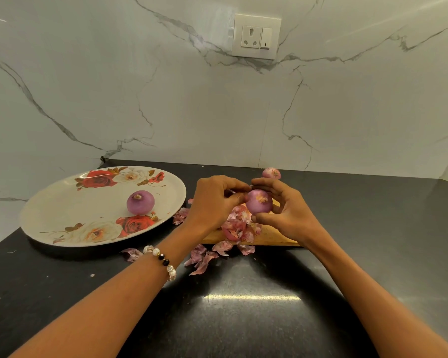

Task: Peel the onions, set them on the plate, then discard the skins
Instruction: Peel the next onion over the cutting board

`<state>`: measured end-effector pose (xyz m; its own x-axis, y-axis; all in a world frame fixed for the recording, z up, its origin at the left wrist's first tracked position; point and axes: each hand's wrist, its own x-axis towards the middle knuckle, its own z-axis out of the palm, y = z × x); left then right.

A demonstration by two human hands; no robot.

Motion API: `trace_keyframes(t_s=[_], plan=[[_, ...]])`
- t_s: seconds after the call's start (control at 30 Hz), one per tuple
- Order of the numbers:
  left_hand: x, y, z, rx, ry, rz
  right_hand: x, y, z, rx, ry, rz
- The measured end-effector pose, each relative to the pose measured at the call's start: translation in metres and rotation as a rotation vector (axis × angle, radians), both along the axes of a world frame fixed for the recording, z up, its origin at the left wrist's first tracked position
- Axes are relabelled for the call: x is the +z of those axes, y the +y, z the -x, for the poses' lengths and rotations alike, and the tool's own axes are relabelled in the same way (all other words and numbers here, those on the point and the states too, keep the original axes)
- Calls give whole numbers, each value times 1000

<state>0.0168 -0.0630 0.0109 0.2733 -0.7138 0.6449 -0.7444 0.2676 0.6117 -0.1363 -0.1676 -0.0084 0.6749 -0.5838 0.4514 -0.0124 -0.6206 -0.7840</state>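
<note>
1. Three onions are in view: one onion in hand (259, 204), one peeled onion (140, 202) on the plate (62, 215) out to the left of both hands, and a third onion (271, 173) on the counter (243, 319) just beyond the right hand's fingertips.
2. Right hand (287, 210) cups the held onion, thumb below and fingers curled over the top, probably to keep it steady and turnable.
3. Left hand (215, 200) pinches at the onion's left side with curled fingers, seemingly pulling at a strip of skin; the skin itself is hidden by the fingers.
4. Both hands work directly above the wooden board (274, 237), so that loose skins (237, 228) drop in one heap beneath them; some have spilled onto the counter nearer the person.
5. Judging by the smooth purple surface, this onion is almost bare and should soon go to the plate.
</note>
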Motion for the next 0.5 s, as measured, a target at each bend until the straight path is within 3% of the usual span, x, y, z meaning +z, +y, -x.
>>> trace_keyframes(t_s=[0.17,0.5], plan=[[-7,-3,-2,-42,-289,78,0,3,0,29,25,31],[-5,-4,-2,-104,-530,71,-3,1,-2,10,122,161]])
